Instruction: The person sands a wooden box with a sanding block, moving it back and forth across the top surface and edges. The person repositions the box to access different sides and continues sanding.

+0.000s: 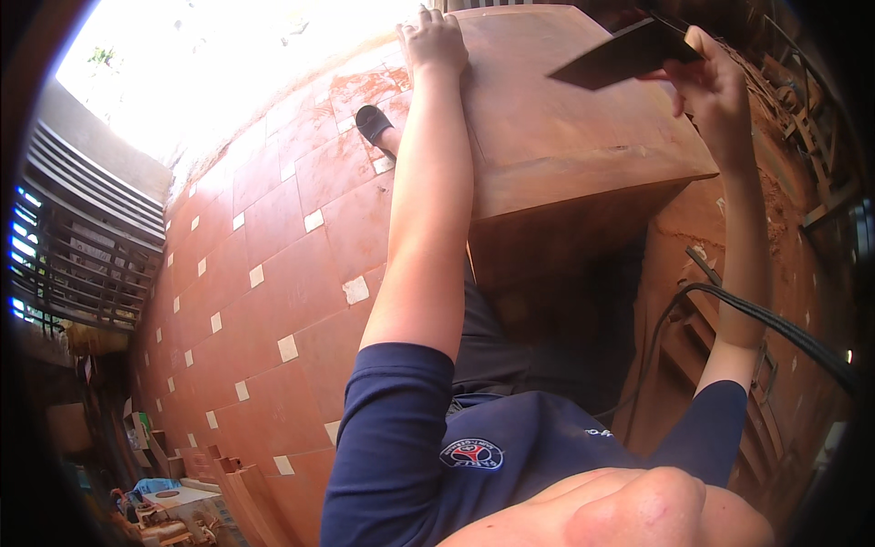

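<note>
A large reddish-brown wooden box-like piece (565, 118) stands in front of me, its broad smooth face turned up and its near side in shadow. My left hand (434, 41) rests at its far left edge, fingers spread. Over the right part of the wood my right hand (715, 87) pinches a thin dark rectangular plate (624, 56) between thumb and fingers. The plate is tilted, with one corner pointing left. Whether it touches the wood I cannot tell.
Reddish floor tiles (264, 310) with small white squares spread to the left. A black cable (775, 321) crosses near my right forearm. Wood pieces (246, 492) stand at lower left. A slatted metal gate (87, 228) is far left. A foot in a dark sandal (372, 123) shows beside my left forearm.
</note>
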`<state>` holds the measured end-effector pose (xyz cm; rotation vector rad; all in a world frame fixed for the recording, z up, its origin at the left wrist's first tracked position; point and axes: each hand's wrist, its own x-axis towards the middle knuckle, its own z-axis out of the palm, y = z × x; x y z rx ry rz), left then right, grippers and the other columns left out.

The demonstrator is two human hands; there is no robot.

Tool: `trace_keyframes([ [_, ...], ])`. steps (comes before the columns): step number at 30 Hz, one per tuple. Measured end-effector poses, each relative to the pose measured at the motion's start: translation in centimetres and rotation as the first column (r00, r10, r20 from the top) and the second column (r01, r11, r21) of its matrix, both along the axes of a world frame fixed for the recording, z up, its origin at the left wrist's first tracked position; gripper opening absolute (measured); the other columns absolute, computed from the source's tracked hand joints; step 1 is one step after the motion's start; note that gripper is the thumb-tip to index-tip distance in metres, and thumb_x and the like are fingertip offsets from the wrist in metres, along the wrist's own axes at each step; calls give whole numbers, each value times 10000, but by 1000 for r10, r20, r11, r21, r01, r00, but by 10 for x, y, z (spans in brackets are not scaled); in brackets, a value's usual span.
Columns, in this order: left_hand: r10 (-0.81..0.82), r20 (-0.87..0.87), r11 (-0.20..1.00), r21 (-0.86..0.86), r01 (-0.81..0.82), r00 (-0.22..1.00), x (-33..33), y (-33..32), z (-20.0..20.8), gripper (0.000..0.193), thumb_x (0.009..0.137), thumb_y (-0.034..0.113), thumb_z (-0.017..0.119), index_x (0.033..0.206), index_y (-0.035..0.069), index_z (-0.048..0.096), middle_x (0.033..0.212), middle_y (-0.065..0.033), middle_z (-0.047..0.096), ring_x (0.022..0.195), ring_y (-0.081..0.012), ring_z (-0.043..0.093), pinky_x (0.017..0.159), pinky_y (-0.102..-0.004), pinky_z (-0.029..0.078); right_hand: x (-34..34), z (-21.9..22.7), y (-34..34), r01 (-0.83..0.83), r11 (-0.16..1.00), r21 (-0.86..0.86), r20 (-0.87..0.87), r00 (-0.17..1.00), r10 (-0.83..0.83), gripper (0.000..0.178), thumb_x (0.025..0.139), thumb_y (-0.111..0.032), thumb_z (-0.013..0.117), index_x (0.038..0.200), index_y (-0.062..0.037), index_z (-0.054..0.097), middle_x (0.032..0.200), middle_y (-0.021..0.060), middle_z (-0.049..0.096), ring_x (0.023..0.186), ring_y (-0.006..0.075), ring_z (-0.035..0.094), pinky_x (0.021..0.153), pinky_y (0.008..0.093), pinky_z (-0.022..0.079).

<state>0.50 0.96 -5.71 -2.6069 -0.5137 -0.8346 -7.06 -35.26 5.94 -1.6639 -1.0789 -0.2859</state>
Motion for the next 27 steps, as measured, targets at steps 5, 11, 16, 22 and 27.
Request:
trace_keyframes([
  [5, -6, -56, 999, -38, 4, 998, -8, -23, 15, 381, 985, 252, 545, 1331, 107, 608, 1496, -128, 521, 1493, -264, 380, 1172, -472, 414, 99, -33, 55, 302, 953, -23, 282, 917, -283, 143, 853, 64, 599, 947, -42, 584, 862, 141, 752, 746, 247, 715, 664, 362, 536],
  [11, -9, -37, 994, -110, 5, 999, -10, -17, 15, 426, 984, 240, 526, 1381, 99, 589, 1516, -122, 507, 1501, -266, 363, 1196, -495, 373, 62, -55, 88, 286, 896, -339, 341, 925, -166, 124, 850, 79, 592, 949, 7, 569, 973, 195, 758, 961, 355, 728, 801, 405, 573],
  [16, -36, -53, 991, -130, 29, 998, -10, -17, 12, 439, 962, 247, 547, 1366, 82, 596, 1498, -126, 522, 1494, -278, 370, 1203, -489, 346, -5, -41, 39, 112, 949, -295, 295, 955, -21, 161, 817, 107, 575, 942, 9, 601, 928, 205, 751, 876, 365, 734, 766, 430, 570],
  [22, 16, -40, 1000, 7, -16, 999, -5, -18, 6, 434, 981, 264, 531, 1382, 110, 600, 1490, -102, 535, 1484, -264, 384, 1138, -519, 407, -45, 4, 4, 156, 948, -278, -192, 958, -213, 135, 851, 65, 592, 958, -17, 592, 810, 146, 699, 847, 311, 737, 714, 406, 558],
  [27, -77, 14, 996, -34, 77, 997, -3, -11, 2, 450, 970, 284, 560, 1388, 122, 597, 1474, -92, 542, 1482, -263, 388, 1151, -538, 390, 35, -3, 58, 223, 975, 5, -44, 974, -223, 125, 875, 118, 602, 898, 6, 553, 730, 65, 646, 745, 154, 710, 536, 300, 543],
])
